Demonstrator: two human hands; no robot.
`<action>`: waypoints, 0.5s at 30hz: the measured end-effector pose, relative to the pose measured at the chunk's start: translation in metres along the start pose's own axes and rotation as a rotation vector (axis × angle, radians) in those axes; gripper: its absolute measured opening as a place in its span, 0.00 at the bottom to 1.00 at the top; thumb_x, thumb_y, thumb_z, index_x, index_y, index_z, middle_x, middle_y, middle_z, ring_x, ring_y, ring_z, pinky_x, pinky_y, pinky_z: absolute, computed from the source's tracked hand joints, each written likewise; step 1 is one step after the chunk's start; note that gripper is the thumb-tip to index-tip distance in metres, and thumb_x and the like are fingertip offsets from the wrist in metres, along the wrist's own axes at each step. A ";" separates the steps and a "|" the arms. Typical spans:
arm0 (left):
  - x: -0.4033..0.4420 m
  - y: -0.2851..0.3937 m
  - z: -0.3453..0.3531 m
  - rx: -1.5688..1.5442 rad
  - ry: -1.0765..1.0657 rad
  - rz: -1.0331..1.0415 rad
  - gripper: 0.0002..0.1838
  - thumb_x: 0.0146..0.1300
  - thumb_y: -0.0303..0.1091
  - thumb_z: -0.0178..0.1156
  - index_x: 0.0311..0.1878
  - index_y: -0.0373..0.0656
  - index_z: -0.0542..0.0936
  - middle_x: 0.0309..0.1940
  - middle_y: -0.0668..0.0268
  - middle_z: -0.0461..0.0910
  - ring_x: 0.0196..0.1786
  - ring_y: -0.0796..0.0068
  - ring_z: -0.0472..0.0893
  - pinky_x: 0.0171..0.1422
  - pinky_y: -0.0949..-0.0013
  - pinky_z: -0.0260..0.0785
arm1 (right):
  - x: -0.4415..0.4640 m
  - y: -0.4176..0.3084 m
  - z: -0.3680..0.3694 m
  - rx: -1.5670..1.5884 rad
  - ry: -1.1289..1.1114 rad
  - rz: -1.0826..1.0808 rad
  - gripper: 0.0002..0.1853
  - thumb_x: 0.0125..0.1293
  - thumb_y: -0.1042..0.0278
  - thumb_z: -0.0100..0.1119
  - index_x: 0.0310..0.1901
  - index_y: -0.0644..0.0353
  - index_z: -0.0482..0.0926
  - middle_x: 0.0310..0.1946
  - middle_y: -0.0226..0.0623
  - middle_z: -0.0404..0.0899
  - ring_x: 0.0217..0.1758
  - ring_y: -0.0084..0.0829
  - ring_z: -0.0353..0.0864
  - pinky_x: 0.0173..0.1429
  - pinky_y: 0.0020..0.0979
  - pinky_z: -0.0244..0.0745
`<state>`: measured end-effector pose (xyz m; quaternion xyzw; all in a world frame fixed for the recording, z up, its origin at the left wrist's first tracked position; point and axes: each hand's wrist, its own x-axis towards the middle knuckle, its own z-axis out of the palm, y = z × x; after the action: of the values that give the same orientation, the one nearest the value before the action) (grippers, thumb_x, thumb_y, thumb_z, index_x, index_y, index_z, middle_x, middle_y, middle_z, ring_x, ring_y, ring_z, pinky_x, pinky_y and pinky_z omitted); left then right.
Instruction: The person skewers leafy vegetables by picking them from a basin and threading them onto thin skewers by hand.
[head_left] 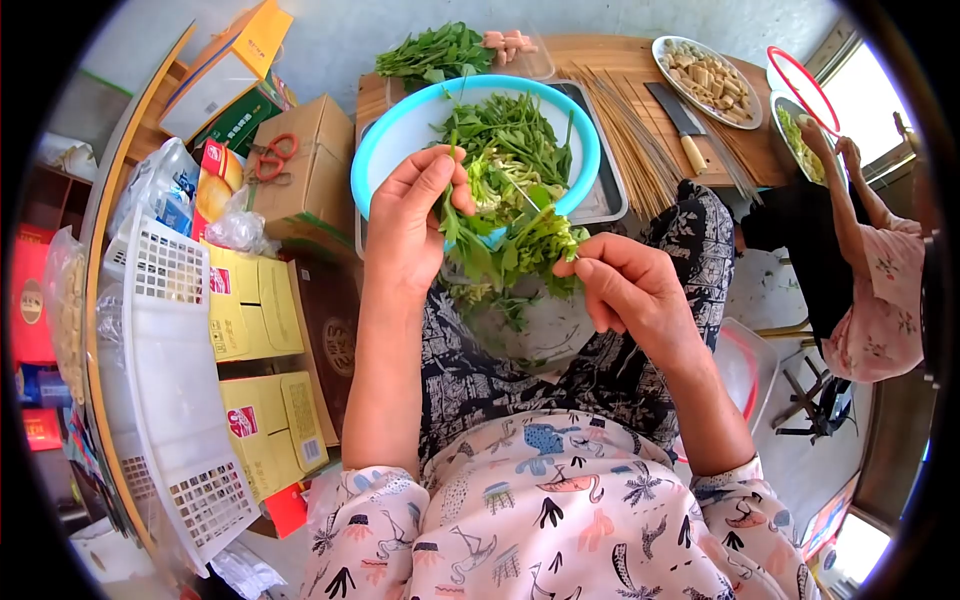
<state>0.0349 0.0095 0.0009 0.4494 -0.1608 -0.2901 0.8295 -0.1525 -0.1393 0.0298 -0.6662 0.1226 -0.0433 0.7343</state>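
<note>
My left hand (415, 200) is closed, thumb against fingers, on leafy greens whose thin stem pokes up above the fingertips. My right hand (635, 295) pinches the end of a leafy green bunch (535, 240) between thumb and fingers. A thin pale line, perhaps a skewer, crosses the leaves between my hands; I cannot make it out surely. Just beyond them, a blue-rimmed basin (395, 125) holds more loose greens (520, 130). Below my hands, over my lap, several leaves lie in what looks like a clear container, partly hidden.
On the wooden table are bamboo skewers (615, 130), a cleaver (675, 110), a plate of cut pieces (710, 85) and more greens (435, 55). At right, another person's hands (835, 155) are near a plate. Boxes (255, 305), scissors (275, 155) and a white basket (175, 380) stand left.
</note>
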 end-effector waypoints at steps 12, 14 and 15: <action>-0.020 0.002 0.008 -0.084 -0.032 -0.087 0.10 0.64 0.33 0.61 0.44 0.37 0.81 0.30 0.67 0.78 0.25 0.80 0.72 0.26 0.75 0.63 | 0.005 -0.004 0.014 -0.019 -0.037 0.023 0.10 0.70 0.69 0.51 0.40 0.66 0.79 0.17 0.22 0.68 0.18 0.12 0.64 0.24 0.17 0.57; -0.021 0.002 0.008 -0.091 -0.029 -0.092 0.10 0.64 0.33 0.61 0.44 0.37 0.80 0.30 0.67 0.78 0.25 0.80 0.72 0.26 0.76 0.62 | 0.006 -0.003 0.014 -0.029 -0.040 0.017 0.10 0.70 0.69 0.51 0.40 0.66 0.79 0.17 0.22 0.69 0.18 0.12 0.64 0.24 0.17 0.57; -0.021 0.002 0.008 -0.092 -0.029 -0.093 0.10 0.64 0.33 0.61 0.44 0.37 0.80 0.30 0.67 0.78 0.25 0.80 0.72 0.26 0.76 0.62 | 0.006 -0.003 0.014 -0.037 -0.044 0.014 0.10 0.70 0.69 0.51 0.40 0.66 0.79 0.17 0.22 0.69 0.18 0.12 0.65 0.24 0.17 0.57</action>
<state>0.0148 0.0183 0.0071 0.4137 -0.1384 -0.3418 0.8323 -0.1435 -0.1276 0.0331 -0.6796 0.1120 -0.0212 0.7247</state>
